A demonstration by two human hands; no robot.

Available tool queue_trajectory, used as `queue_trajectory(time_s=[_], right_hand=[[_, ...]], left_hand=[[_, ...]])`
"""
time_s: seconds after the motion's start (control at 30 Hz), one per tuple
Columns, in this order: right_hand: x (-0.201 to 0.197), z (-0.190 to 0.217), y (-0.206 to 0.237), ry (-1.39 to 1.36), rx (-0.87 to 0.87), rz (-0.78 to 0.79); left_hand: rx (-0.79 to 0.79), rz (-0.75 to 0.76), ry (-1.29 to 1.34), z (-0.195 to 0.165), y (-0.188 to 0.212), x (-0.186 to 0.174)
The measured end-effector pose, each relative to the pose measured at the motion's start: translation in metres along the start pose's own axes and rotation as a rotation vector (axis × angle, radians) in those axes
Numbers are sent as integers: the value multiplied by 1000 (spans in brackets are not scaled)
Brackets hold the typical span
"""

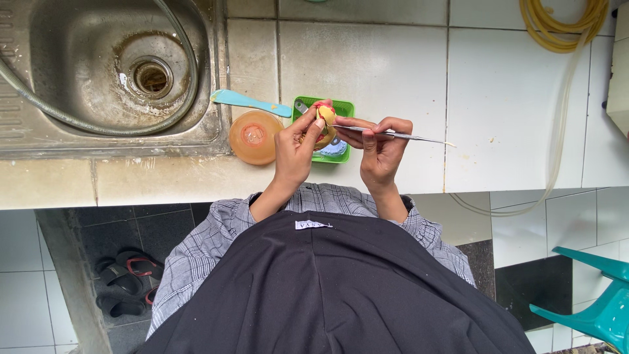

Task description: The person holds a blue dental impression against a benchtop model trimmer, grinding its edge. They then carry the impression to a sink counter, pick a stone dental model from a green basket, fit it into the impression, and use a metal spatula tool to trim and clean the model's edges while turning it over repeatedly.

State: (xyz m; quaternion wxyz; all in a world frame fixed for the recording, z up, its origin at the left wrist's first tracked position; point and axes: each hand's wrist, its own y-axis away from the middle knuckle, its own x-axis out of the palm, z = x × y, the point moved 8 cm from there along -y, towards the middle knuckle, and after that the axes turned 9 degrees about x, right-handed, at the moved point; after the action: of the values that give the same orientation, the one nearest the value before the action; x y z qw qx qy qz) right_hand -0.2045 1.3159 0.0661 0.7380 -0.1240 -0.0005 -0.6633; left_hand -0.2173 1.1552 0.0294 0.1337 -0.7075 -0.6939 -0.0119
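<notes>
My left hand (pixel 295 147) holds a small yellow and pink lump (pixel 325 115) between its fingertips, just above a green square tray (pixel 343 109) on the white tiled counter. My right hand (pixel 380 147) grips a thin metal tool (pixel 406 136) like a pen; its working end touches the lump and its long end points right. An orange round bowl (pixel 254 136) stands to the left of the tray, with a light blue spatula (pixel 249 101) lying behind it. Something blue lies in the tray, partly hidden by my fingers.
A steel sink (pixel 105 65) with a grey hose (pixel 190 72) looped in it sits at the left. A coiled yellow hose (pixel 557 26) lies at the counter's far right. Sandals (pixel 128 282) are on the floor below; a teal plastic chair (pixel 599 308) stands at the right.
</notes>
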Motion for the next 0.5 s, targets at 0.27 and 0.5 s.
queue_trajectory(time_s=[0.27, 0.5], right_hand=[[16, 8, 13, 161, -240, 58], [27, 15, 14, 350, -354, 48]], left_hand=[[28, -29, -76, 1, 1, -1], [7, -85, -137, 6, 2, -2]])
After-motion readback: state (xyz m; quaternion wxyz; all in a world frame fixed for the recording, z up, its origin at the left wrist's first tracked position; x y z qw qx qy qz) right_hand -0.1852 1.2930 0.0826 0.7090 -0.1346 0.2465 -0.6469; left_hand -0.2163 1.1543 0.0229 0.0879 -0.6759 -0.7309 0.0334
